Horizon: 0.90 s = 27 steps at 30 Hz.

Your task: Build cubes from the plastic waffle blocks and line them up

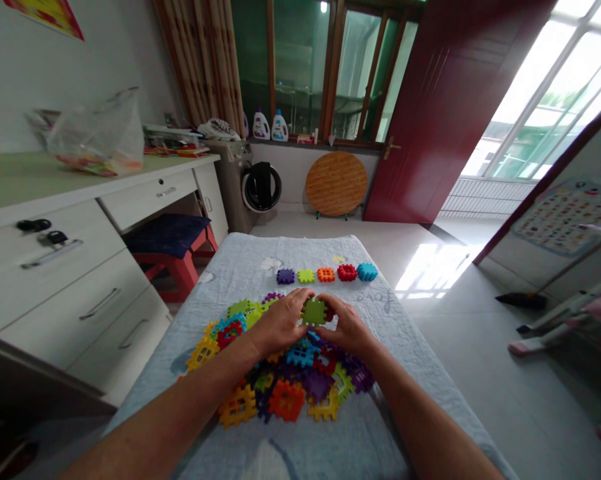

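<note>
Between my two hands, a green notched building block is held up over a pile of loose pieces. My left hand grips its left side with thumb and fingers. On the other side my right hand pinches it, and a bit of red shows by those fingers. Below and around lies a heap of colourful interlocking tiles. Beyond the hands stands a row of blocks: a purple block, a lime block, an orange block, a red block and a blue block.
A pale blue cloth covers the table under everything. To the left are a white desk with drawers and a red stool. A washing machine, a round wooden tabletop and a dark red door stand behind.
</note>
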Motion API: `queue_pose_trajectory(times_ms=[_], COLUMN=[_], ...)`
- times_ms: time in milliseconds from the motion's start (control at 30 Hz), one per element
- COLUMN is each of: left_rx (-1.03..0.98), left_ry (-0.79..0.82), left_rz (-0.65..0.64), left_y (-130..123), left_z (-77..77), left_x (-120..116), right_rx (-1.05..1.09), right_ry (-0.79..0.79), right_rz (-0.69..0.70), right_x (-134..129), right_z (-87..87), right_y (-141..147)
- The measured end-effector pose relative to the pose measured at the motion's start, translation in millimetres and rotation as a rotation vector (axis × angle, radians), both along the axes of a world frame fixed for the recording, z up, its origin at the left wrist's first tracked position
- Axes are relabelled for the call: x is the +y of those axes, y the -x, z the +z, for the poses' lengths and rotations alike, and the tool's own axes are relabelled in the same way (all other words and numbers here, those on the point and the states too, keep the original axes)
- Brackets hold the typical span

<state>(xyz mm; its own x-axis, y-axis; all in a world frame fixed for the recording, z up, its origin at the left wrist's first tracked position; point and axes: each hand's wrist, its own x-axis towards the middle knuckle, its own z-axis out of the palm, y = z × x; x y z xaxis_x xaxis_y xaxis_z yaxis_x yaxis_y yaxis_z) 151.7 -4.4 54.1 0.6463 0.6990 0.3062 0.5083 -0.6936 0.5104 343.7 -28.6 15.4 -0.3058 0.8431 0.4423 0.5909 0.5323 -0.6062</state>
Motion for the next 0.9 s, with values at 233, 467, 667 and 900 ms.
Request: queue_pose_trajectory(times_ms=[233, 467, 667, 900], left_rx=[0.265, 0.317, 0.441, 0.546], left_ry=[-0.181, -0.240, -0.039, 0.074], left_rz=[0.112, 0.223, 0.445, 0.438], left_y=[-9.2, 23.0, 86.5, 89.9], left_z=[16.4, 25.6, 2.8, -32.4], left_x=[-14.5, 35.5, 120.1, 159.6], right_rx=[0.038, 0.154, 0.124, 0.064], right_ry=[0.000, -0.014, 0.011, 0.062], right_rz=[-0.032, -0.044, -0.169, -0.256], right_x=[-2.2, 4.9, 17.8, 23.9], right_z=[2.2, -8.1, -19.7, -24.0], right_y=[3.5, -8.9, -26.4, -37.4])
